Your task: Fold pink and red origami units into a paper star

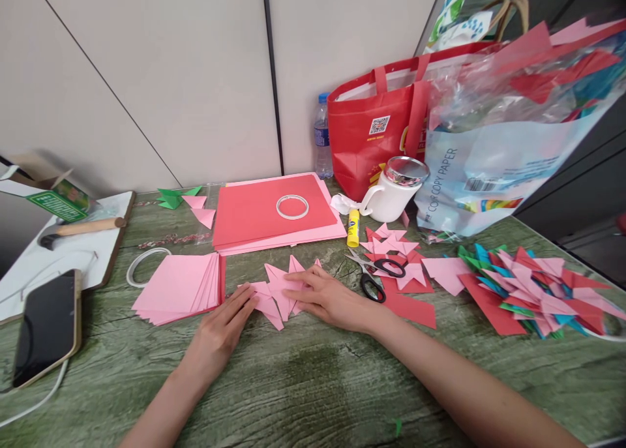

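In the middle of the table lies a folded pink paper piece with several points [277, 285], and a smaller folded pink paper [267, 306] is beside it on the left. My left hand [220, 324] rests its stretched fingertips on the smaller folded paper's left edge. Over the right part of the pointed piece lies my right hand [332, 298], fingers extended and partly apart, hiding some of the paper. My right thumb and what is under the palm are hidden. Just left of my left hand is a fanned stack of pink paper squares [178, 282].
Black-handled scissors [374, 275], a yellow glue stick [353, 228] and pink paper stars [391, 244] lie to the right, before a white mug [391, 197]. Farther right is a heap of coloured folded paper [538, 288]. Red sheets [249, 216] bear a tape roll [292, 197]. A phone [46, 327] is at left.
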Demonstrator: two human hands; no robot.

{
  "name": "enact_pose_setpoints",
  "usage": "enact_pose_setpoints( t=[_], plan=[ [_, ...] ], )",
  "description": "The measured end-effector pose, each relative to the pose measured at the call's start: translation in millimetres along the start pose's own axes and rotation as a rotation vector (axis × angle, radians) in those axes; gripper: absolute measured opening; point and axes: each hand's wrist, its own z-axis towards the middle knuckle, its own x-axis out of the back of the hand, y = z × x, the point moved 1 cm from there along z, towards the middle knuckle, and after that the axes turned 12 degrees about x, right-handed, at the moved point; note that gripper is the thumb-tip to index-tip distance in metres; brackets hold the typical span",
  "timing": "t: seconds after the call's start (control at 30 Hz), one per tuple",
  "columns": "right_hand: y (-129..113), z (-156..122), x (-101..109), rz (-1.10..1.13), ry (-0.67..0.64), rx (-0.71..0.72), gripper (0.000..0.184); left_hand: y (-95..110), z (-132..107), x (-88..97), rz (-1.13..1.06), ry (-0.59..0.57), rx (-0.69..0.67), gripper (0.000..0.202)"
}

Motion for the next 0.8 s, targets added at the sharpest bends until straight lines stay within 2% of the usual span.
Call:
enact_pose_setpoints(
  t=[0.4,0.8],
  plan=[
    [0.5,-0.3,-0.7,-0.005,-0.006,0.011,0.032,8.1,4.4,0.3,0.106,0.009,-0.026,0.031],
    [-0.8,0.0,1.1,-0.002,0.005,0.016,0.031,7.2,6.7,-4.5,0.098,0.05,-0.006,0.03]
  ],
)
